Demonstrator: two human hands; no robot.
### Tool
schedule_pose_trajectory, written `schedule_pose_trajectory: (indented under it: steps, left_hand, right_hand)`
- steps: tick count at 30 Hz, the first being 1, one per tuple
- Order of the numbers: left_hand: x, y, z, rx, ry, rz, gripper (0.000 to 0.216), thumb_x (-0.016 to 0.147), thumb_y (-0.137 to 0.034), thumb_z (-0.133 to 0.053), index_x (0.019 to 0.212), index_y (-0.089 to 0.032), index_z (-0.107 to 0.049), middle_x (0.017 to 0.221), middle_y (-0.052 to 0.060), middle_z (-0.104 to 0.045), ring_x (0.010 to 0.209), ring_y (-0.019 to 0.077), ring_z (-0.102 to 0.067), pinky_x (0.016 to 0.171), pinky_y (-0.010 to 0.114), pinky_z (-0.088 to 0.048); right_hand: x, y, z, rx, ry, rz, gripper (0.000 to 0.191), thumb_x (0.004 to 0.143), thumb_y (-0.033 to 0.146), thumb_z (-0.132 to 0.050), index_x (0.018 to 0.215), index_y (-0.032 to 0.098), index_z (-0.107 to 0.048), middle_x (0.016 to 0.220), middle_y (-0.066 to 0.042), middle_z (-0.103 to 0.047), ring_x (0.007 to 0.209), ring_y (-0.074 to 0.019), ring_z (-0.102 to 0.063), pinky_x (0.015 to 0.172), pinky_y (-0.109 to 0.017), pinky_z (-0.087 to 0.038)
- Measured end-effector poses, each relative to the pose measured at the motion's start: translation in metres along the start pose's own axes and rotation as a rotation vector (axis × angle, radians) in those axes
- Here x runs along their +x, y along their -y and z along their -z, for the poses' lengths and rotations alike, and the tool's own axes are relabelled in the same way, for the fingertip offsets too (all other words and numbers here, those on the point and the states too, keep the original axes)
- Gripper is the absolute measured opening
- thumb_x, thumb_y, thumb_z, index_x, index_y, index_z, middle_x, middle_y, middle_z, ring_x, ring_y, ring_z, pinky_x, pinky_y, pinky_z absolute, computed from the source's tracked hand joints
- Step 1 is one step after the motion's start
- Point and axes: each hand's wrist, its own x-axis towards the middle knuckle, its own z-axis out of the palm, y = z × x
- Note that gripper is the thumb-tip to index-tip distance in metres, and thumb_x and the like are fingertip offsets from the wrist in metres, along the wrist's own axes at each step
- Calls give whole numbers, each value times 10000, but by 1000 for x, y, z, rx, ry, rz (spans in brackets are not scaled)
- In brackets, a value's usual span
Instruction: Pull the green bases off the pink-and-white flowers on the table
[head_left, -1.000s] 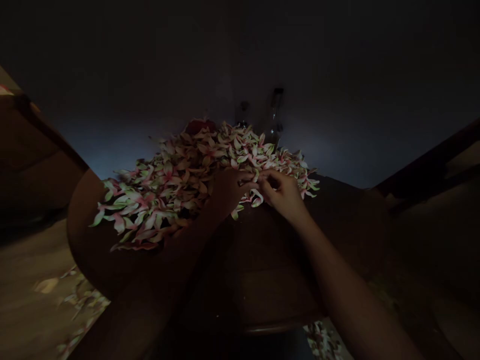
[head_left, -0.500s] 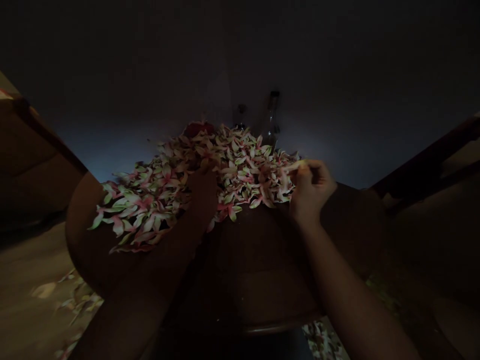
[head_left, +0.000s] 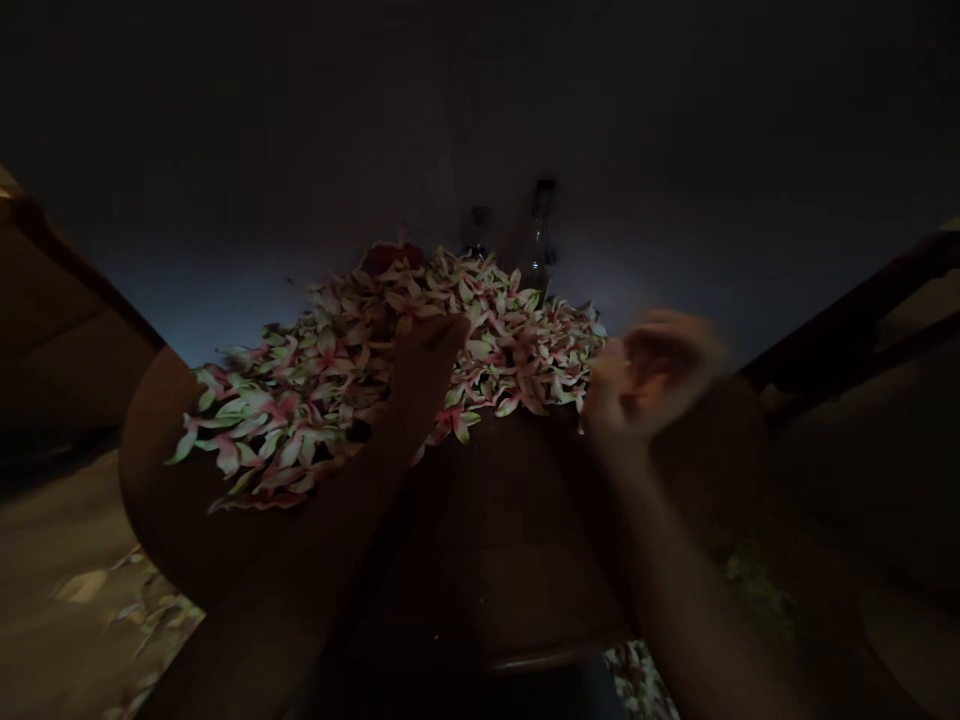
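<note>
A wide heap of pink, white and pale green flower petals or blossoms (head_left: 300, 400) covers the far half of a dark round table (head_left: 480, 560). Over the middle of the heap is my left hand (head_left: 431, 350), in shadow, its fingers curled in; whatever they hold is hidden. My right hand (head_left: 649, 375) is raised at the heap's right edge, above the table. Motion smears its bent fingers, so I cannot make out whether anything is between them.
Behind the heap stand a clear glass bottle (head_left: 538, 245) with a dark cap, a smaller dark bottle (head_left: 478, 235) and a red object (head_left: 394, 257), close to the wall. Petals and scraps (head_left: 154, 605) lie on the floor at left. More petals (head_left: 637, 680) show below the table's front edge.
My right hand has moved a little right, away from the heap, and its pinch around a pale piece no longer shows. My left hand has shifted slightly right over the heap.
</note>
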Motion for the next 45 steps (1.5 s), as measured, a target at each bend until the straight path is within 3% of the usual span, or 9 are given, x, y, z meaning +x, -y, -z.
schedule_pose_trajectory:
  steps: [2,5,7,10,14,26,36,42,45]
  left_hand:
    - [-3,-5,-1,74,69,-78,246,855,-390,-636,939,-200,-766,863,32,-745,798,167,-668,695,242,-514]
    - [-7,-8,-4,133,194,-167,234,841,-360,-663,1013,-242,-768,987,21,-759,884,169,-685,777,243,-526]
    - [-9,-7,-7,154,288,-207,238,832,-351,-674,1030,-259,-768,1005,11,-762,900,167,-690,811,251,-527]
    - [-10,-3,-9,131,373,-214,259,819,-330,-685,1051,-249,-765,953,9,-770,867,167,-699,801,265,-535]
    - [-10,2,-10,51,371,-178,275,798,-304,-710,1058,-237,-766,942,20,-774,854,167,-707,792,264,-548]
    - [-9,-1,-8,19,374,-173,263,794,-332,-724,1034,-238,-776,961,20,-776,860,162,-715,807,252,-549]
    - [-9,1,-7,23,364,-161,271,792,-374,-724,1033,-261,-775,957,3,-776,873,167,-713,809,257,-545]
    - [-9,-2,-6,45,364,-139,244,797,-367,-711,1005,-261,-783,961,6,-776,879,171,-709,793,251,-535]
    - [-11,-7,-8,26,325,-79,226,822,-387,-672,936,-235,-794,884,1,-774,835,167,-705,744,241,-525]
  right_hand:
    - [-5,15,-12,85,132,-28,192,941,424,-484,1019,251,-515,887,-37,-550,808,-186,-559,735,-368,-483]
    - [-10,24,-24,226,379,-198,178,937,426,-535,979,253,-533,798,2,-541,695,-140,-516,640,-298,-443]
    - [-12,21,-28,308,440,-307,204,926,449,-557,908,247,-530,745,16,-507,651,-126,-477,600,-279,-410]
    - [-14,12,-29,423,456,-412,241,899,461,-600,842,242,-517,676,33,-463,595,-114,-428,557,-266,-374]
    - [-15,6,-29,507,486,-495,235,862,450,-652,845,241,-546,674,31,-515,577,-108,-441,526,-259,-361]
    - [-13,6,-29,547,464,-533,249,799,429,-726,817,224,-585,661,36,-530,563,-100,-454,509,-245,-365]
    - [-13,4,-29,496,469,-503,243,824,451,-691,837,220,-616,646,34,-545,547,-103,-462,515,-253,-382]
    - [-13,9,-26,297,458,-357,215,866,433,-639,857,218,-649,656,21,-531,594,-117,-467,549,-257,-375]
    - [-15,12,-25,294,431,-361,209,866,424,-638,836,217,-646,662,18,-516,590,-116,-447,541,-260,-363]
